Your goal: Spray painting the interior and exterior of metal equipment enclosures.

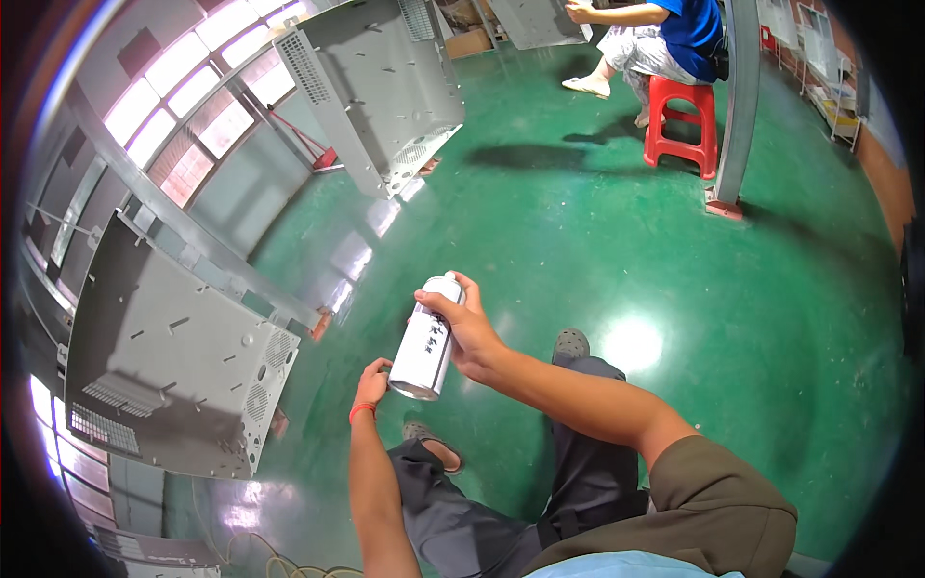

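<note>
A white spray can (pixel 422 349) with dark markings is held tilted in front of me, its base toward me. My right hand (pixel 466 326) is wrapped around its upper part, with fingers near the top. Just left of the can's base is my left hand (pixel 373 383), with a red band at the wrist. Its visible fingers are loosely stretched toward the can, partly hidden; I see nothing held in them. To the left of that hand, a grey sheet-metal housing (pixel 193 332) with perforated patches and small studs stands tilted. Another grey metal housing (pixel 390 96) stands farther ahead.
A seated person (pixel 665 43) in blue is at the far right on a red plastic stool (pixel 680 125), beside a grey post (pixel 740 106). A wheeled rack (pixel 833 101) stands by the right wall. A yellowish hose (pixel 279 561) lies at lower left on the green floor (pixel 540 241).
</note>
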{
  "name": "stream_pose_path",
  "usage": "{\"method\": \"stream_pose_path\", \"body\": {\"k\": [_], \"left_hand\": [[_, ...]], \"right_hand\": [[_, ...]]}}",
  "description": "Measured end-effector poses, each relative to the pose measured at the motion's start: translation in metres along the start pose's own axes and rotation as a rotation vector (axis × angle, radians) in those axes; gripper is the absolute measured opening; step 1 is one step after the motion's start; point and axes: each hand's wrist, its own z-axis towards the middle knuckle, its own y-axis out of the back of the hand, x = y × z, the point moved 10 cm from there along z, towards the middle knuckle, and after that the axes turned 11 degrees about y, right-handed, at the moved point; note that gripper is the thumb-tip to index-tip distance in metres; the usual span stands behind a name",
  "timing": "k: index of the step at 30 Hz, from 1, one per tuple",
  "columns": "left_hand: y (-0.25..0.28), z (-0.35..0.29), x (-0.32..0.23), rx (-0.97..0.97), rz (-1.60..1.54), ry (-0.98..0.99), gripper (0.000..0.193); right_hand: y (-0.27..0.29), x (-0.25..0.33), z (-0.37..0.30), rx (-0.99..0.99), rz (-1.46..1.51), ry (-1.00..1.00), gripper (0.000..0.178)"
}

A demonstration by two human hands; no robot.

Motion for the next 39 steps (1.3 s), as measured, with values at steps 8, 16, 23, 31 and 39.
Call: {"method": "stream_pose_path", "body": {"k": [8, 16, 23, 31, 39], "left_hand": [[-0.019, 0.009, -0.025, 0.052, 0.035, 0.157, 0.038], [-0.025, 0.033, -0.04, 0.048, 0.062, 0.165, 0.038], [-0.037, 0.054, -0.055, 0.071, 0.082, 0.142, 0.038], [-0.039, 0.071, -0.063, 0.055, 0.055, 0.179, 0.039], [-0.049, 0.082, -0.086, 0.029, 0.044, 0.189, 0.042]], "right_hand": [[0.028, 0.048, 0.065, -0.064, 0.248, 0.046, 0.052], [0.053, 0.061, 0.113, -0.044, 0.248, -0.003, 0.05], [0.031, 0.05, 0.111, 0.043, 0.158, -0.059, 0.053], [0.022, 0.066, 0.124, 0.109, 0.108, -0.037, 0.06], [0.023, 0.081, 0.135, 0.134, 0.081, -0.036, 0.058]]}}
